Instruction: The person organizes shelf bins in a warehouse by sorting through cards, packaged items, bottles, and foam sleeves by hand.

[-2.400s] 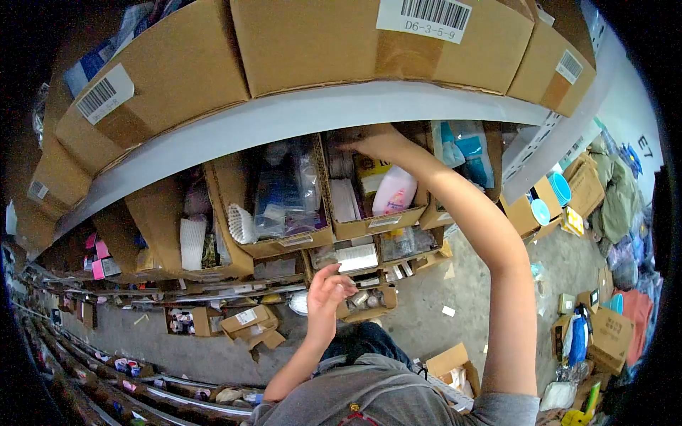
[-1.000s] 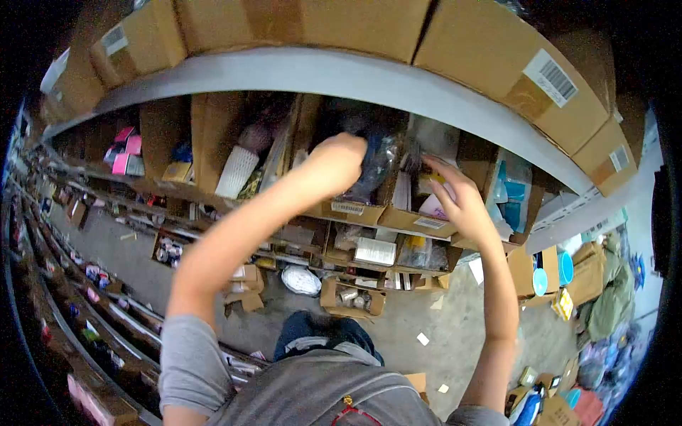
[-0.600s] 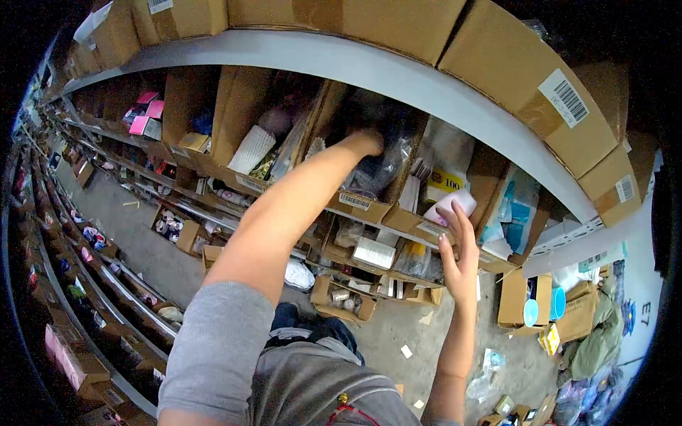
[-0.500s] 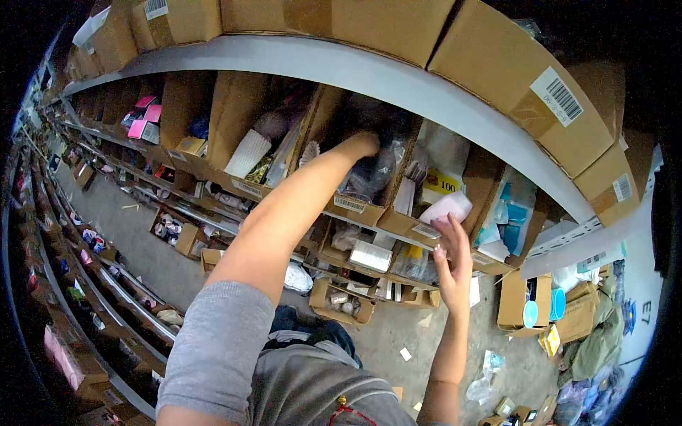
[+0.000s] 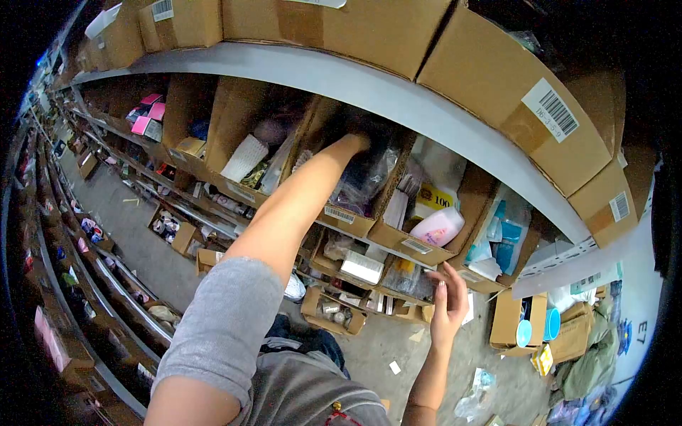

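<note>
My left arm reaches deep into a cardboard bin [image 5: 353, 221] holding dark items and clear plastic bags [image 5: 369, 183]. Only the back of my left hand [image 5: 361, 142] shows; its fingers are lost in the bin's shadow. My right hand [image 5: 449, 301] is below the front of the neighbouring bin, its thumb and fingers apart and nothing between them. In that neighbouring bin a pink and white bottle [image 5: 437, 227] lies on its side near the front, beside a yellow package marked 100 [image 5: 435, 201].
Barcoded cardboard boxes [image 5: 511, 92] line the shelf above a pale metal beam [image 5: 298, 67]. Farther right, a bin holds blue packets [image 5: 508, 238]. On the floor stand an open carton [image 5: 506, 316] and a blue tub [image 5: 553, 324], near a plastic bag [image 5: 477, 392].
My right hand has come down and away from the pink and white bottle, which now lies in the bin. My left hand stays inside its bin. The view has shifted slightly.
</note>
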A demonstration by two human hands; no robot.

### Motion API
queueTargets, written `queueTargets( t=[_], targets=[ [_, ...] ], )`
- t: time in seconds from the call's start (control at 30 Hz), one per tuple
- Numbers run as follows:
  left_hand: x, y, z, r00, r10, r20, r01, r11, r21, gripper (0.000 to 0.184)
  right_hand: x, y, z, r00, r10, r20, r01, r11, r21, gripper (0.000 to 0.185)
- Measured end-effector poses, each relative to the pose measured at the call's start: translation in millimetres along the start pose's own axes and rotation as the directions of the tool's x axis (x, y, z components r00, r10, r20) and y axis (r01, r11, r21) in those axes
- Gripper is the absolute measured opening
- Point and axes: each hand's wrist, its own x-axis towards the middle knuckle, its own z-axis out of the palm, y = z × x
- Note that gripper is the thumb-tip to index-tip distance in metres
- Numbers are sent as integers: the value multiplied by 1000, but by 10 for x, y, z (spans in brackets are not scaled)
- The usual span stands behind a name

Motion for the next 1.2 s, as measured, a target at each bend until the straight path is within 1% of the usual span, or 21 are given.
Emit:
queueTargets(
  t=[0.13, 0.23, 0.37, 0.43, 0.47, 0.5, 0.57, 0.6, 0.63, 0.7, 0.77, 0.8, 0.83, 0.87, 0.9, 0.97, 1.03, 1.07, 1.1, 1.17, 1.2],
  targets=[
    [-49, -24, -13, 1000, -11, -10, 11, 1000, 1, 41, -11, 43, 35, 998, -60, 10, 60, 997, -47, 25],
    [-113, -21, -64, 1000, -14, 0, 14, 1000, 10, 42, -21, 49, 13, 999, -28, 34, 30, 997, -65, 24],
    [-310, 76, -312, 997, -30, 70, 26, 998, 56, 42, 28, -9, 36, 999, -22, 37, 24, 998, -60, 22],
    [-562, 237, -605, 991, -59, 118, 45, 992, 121, 42, 96, -47, 98, 993, -101, 55, 104, 992, -73, 20],
    [-734, 365, -799, 992, -83, 98, 69, 987, 144, 43, 133, -66, 141, 986, -160, 39, 163, 984, -69, 19],
    [-924, 527, -1045, 993, -112, 37, 105, 982, 159, 43, 169, -106, 164, 987, -156, 29, 158, 985, -69, 19],
    [-1358, 901, -1523, 979, -146, -144, 167, 975, 146, 34, 239, -195, 175, 968, -249, 29, 250, 957, -147, 18],
    [-1548, 979, -1652, 972, -99, -211, 120, 989, 91, 30, 302, -159, 172, 935, -353, -3, 349, 924, -157, 18],
    [-1728, 1024, -1711, 959, -54, -279, 67, 997, 37, 25, 349, -156, 144, 939, -343, -8, 338, 930, -144, 19],
    [-2119, 1148, -1631, 818, 172, -549, -164, 984, 65, 13, 436, -298, 169, 969, -234, -81, 238, 970, 51, 22],
    [-2403, 1347, -1554, 754, 290, -590, -337, 941, 33, 8, 536, -447, 184, 988, -155, 5, 154, 983, 95, 36],
    [-2488, 1424, -1498, 727, 337, -599, -405, 914, 23, 9, 601, -442, 192, 982, -179, 60, 176, 983, 51, 50],
    [-2518, 1485, -1462, 697, 380, -609, -469, 883, 15, 10, 621, -482, 212, 984, -125, 124, 107, 984, 142, 60],
    [-2479, 1494, -1415, 669, 453, -589, -510, 857, 80, 11, 644, -510, 245, 976, -138, 166, 105, 975, 194, 63],
    [-2445, 1520, -1368, 728, 404, -554, -493, 870, -13, 10, 671, -534, 285, 965, -154, 210, 100, 964, 246, 66],
    [-2312, 1526, -1262, 796, 361, -486, -489, 857, -166, 10, 720, -557, 360, 977, -114, 182, 62, 961, 271, 68],
    [-2226, 1588, -1156, 804, 340, -488, -476, 859, -186, 10, 813, -543, 410, 995, -74, 74, 57, 977, 204, 68],
    [-2173, 1620, -1083, 808, 306, -503, -463, 858, -221, 9, 861, -471, 431, 994, -100, 40, 93, 983, 161, 58],
    [-2124, 1637, -1034, 827, 290, -482, -452, 853, -262, 11, 919, -435, 428, 995, -98, 38, 90, 983, 162, 58],
    [-2002, 1647, -916, 908, 223, -354, -339, 889, -307, 13, 1034, -368, 384, 992, -39, 119, 61, 980, -188, 46],
    [-1947, 1655, -867, 908, 225, -352, -341, 887, -311, 13, 1077, -280, 374, 989, -30, 143, 62, 973, -223, 35]
  ],
)
